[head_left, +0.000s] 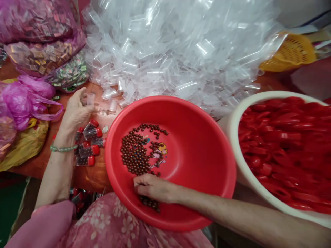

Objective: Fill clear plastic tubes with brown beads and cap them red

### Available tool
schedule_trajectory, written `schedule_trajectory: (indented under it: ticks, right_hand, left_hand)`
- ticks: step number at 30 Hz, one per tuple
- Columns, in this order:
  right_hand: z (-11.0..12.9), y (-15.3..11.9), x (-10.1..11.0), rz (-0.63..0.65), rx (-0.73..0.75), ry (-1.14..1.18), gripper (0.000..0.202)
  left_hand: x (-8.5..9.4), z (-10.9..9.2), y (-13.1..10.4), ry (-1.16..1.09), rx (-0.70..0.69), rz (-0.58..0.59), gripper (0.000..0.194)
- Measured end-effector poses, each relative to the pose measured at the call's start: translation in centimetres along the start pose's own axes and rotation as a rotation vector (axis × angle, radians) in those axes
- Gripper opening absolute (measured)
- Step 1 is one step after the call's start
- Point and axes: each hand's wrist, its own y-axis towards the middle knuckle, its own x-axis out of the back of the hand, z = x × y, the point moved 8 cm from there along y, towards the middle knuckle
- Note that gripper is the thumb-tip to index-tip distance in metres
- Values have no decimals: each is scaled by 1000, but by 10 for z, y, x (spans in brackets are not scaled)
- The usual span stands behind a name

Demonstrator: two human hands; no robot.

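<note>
My left hand (79, 108) is closed around a small clear plastic container (90, 99) above the table. Just below that hand lie several small clear containers (89, 151) with red caps and dark contents. My right hand (152, 187) is inside a large red basin (204, 148), low near its front wall, with the fingers curled in. Small shiny brown balls (134, 155) are spread over the left part of the basin floor, around the right fingertips. Whatever the right fingers hold is hidden.
Behind the basin rises a big heap of clear plastic containers (165, 62). A white tub (234, 127) of red plastic pieces (281, 144) stands at right. A yellow basket (292, 51) lies at the back right. Pink bags (33, 20) of small wrapped pieces crowd the left.
</note>
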Motion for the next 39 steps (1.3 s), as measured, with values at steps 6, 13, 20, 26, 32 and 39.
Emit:
schedule_trajectory:
  ticks: [6, 13, 20, 26, 32, 39]
  right_hand:
    - [13, 10, 7, 75, 39, 363, 29]
    - [47, -37, 76, -310, 372, 706, 45]
    - [83, -95, 98, -661, 799, 1048, 51]
    - [94, -97, 86, -821, 900, 965, 59]
    - [89, -102, 81, -963, 961, 879, 58]
    - [87, -108, 73, -848, 1042, 693, 34]
  left_hand:
    - [-9, -52, -72, -508, 9, 134, 67]
    - [-69, -92, -146, -751, 121, 499, 52]
    - [-104, -100, -168, -746, 113, 575, 58]
    - [-108, -108, -173, -502, -32, 472, 60]
    - [-98, -113, -169, -266, -193, 334, 54]
    - [-95, -117, -169, -231, -299, 283, 46]
